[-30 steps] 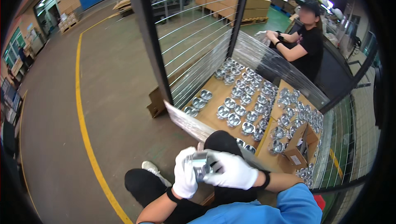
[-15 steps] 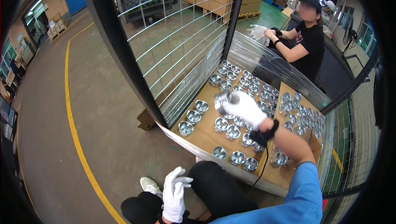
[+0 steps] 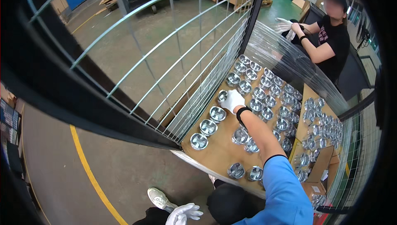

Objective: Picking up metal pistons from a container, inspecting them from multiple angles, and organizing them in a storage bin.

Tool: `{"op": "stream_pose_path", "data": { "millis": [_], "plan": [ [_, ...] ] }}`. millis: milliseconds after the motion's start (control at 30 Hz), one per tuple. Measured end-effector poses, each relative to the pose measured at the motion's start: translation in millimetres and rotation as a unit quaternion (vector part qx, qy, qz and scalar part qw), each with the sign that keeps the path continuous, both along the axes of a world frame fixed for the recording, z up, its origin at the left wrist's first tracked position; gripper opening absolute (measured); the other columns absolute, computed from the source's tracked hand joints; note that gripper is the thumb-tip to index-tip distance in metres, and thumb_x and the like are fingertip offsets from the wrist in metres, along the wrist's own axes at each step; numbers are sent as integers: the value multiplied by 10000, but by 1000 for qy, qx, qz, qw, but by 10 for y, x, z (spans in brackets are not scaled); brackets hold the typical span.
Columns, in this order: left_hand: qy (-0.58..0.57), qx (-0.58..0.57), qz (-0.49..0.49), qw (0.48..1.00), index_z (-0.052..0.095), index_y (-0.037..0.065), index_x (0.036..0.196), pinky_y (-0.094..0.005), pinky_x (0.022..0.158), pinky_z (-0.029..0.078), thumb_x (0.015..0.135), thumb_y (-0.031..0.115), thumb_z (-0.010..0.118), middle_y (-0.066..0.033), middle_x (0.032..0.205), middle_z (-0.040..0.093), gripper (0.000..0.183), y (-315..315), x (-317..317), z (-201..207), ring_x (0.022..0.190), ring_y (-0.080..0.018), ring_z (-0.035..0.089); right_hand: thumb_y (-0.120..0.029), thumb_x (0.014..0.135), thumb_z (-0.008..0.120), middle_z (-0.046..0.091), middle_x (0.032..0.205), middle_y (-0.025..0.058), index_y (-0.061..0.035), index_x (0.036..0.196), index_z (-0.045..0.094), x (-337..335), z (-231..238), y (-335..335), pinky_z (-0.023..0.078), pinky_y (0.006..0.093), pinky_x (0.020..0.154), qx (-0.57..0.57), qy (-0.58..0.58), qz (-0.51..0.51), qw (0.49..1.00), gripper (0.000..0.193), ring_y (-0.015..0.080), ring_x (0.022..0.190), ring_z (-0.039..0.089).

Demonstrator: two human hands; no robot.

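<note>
My right hand (image 3: 234, 101), in a white glove, reaches across the cage bin with its fingers closed on a silver metal piston (image 3: 222, 96), which is partly hidden by the hand. That piston is at the cardboard sheet (image 3: 215, 152), in line with a row of pistons (image 3: 209, 127) along the mesh side. Several more pistons (image 3: 267, 89) stand in rows to the right of my hand, and a few pistons (image 3: 236, 170) are at the near edge. Low in the picture, over my legs, my gloved left hand (image 3: 185, 214) is open and holds nothing.
Wire mesh (image 3: 165, 63) with a dark frame post (image 3: 253, 14) rises on the left. Clear plastic wrap (image 3: 285, 55) covers the far side. More pistons (image 3: 316, 130) and an open cardboard box (image 3: 321, 165) are on the right. A co-worker (image 3: 326, 38) is beyond the bin.
My right hand, holding the piston, has gone from above the bin's middle down to the row by the mesh. My left hand is lower in the picture. The view has shifted.
</note>
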State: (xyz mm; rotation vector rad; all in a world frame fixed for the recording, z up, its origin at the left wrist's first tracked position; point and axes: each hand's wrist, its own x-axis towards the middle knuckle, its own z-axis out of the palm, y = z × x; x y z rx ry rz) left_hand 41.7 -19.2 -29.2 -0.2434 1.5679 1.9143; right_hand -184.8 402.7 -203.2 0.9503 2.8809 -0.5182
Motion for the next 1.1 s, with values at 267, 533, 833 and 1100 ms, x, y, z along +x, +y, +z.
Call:
{"op": "stream_pose_path", "data": {
  "millis": [267,533,833,1100],
  "plan": [
    [-20,-28,3,999,548,-55,1269,-352,846,493,995,289,460,-177,1164,634,448,-34,-113,49,979,-264,635,-443,714,736,676,910,259,16,962,691,100,39,212,533,427,818,-35,52,118,991,524,417,882,660],
    [-139,-64,78,985,600,-36,950,-290,730,439,974,190,459,-84,882,619,268,-66,-267,-121,803,-161,573,-326,868,637,690,1058,204,23,1236,600,705,248,806,513,372,847,-159,230,65,958,508,303,984,666],
    [-69,-30,164,984,557,22,1068,-312,724,477,966,260,498,-88,893,622,266,4,-214,-55,800,-196,586,-261,877,639,685,953,139,-27,1067,657,1328,337,355,526,365,817,-167,225,-26,960,301,254,894,674],
    [-89,2,153,984,577,35,984,-256,669,467,946,185,532,-50,828,624,161,4,-216,11,745,-147,586,-257,876,583,679,885,132,-85,926,675,1589,459,-266,522,421,774,-121,53,123,984,202,322,843,657]
  ]
}}
